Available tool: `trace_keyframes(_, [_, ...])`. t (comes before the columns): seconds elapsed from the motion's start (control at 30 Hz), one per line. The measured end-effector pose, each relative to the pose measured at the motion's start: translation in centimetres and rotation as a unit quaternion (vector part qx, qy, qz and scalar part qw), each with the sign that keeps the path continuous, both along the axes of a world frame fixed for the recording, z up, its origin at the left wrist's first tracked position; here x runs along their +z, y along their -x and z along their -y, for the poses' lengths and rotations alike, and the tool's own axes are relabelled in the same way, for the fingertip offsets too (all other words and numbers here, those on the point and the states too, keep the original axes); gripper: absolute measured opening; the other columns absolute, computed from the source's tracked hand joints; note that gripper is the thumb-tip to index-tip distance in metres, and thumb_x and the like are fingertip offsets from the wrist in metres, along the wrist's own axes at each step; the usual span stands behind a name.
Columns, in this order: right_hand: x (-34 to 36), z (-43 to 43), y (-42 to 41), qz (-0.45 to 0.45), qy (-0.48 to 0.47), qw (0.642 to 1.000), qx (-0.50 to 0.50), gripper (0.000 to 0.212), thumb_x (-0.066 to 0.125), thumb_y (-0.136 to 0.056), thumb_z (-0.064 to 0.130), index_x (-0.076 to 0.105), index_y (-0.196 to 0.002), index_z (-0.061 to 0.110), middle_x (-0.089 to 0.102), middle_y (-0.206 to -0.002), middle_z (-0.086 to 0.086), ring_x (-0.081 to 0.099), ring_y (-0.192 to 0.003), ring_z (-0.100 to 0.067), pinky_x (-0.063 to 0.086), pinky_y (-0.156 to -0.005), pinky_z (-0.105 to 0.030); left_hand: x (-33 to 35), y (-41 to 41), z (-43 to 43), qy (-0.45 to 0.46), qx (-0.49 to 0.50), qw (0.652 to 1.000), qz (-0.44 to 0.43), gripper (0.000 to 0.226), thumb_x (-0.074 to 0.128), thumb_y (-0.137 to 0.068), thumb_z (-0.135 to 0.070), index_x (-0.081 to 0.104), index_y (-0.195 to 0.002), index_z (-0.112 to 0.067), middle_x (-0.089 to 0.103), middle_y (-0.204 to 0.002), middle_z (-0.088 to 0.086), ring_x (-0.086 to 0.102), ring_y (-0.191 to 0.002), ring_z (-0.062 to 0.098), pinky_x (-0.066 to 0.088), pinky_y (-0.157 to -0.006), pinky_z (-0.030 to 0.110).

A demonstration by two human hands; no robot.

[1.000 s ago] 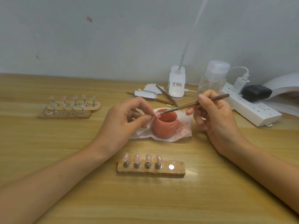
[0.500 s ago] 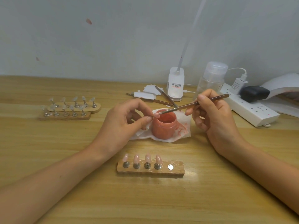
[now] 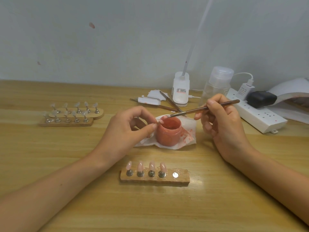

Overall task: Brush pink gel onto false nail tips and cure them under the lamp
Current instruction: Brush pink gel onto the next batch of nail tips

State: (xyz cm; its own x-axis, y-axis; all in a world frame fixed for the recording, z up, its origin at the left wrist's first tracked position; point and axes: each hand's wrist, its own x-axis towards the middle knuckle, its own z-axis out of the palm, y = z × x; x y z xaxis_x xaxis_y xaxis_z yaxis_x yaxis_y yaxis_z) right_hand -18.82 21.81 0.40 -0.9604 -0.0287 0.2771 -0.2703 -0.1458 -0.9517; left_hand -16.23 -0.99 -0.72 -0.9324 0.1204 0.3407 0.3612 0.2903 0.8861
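Half the curing lamp (image 3: 291, 87) is cut off at the desk's (image 3: 66, 164) right edge. One nail tip (image 3: 161, 121), mostly hidden between the left hand's (image 3: 127, 129) pinching thumb and forefinger, is hard to make out beside the open pink gel jar (image 3: 168, 134) at mid-desk. The right hand (image 3: 224, 128) pinches a thin brush (image 3: 192, 111), bristles at the jar's rim, near that tip. Four glossy pink tips (image 3: 140, 165) stand upright on a wooden holder (image 3: 154, 179) near the front edge.

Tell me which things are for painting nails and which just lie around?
For the job: thin brown brush in the right hand; round pink gel jar; small nail tip pinched by the left hand; wooden holder of pink tips; white curing lamp.
Lying about: white power strip; clear plastic bottle.
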Motion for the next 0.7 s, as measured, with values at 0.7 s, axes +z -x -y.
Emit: trace_keyframes(0.7, [-0.14, 0.15, -0.06, -0.015, -0.031, 0.999, 0.006, 0.019, 0.048, -0.102, 0.019, 0.048, -0.083, 0.017, 0.068, -0.067, -0.004, 0.042, -0.044, -0.008, 0.028, -0.038, -0.017, 0.04, -0.16, -0.06, -0.001, 0.006, 1.0, 0.014, 0.007, 0.073, -0.085, -0.01, 0.068, -0.083, -0.013, 0.07, -0.07, -0.001, 0.067, -0.067, 0.016, 0.056, -0.067, 0.036])
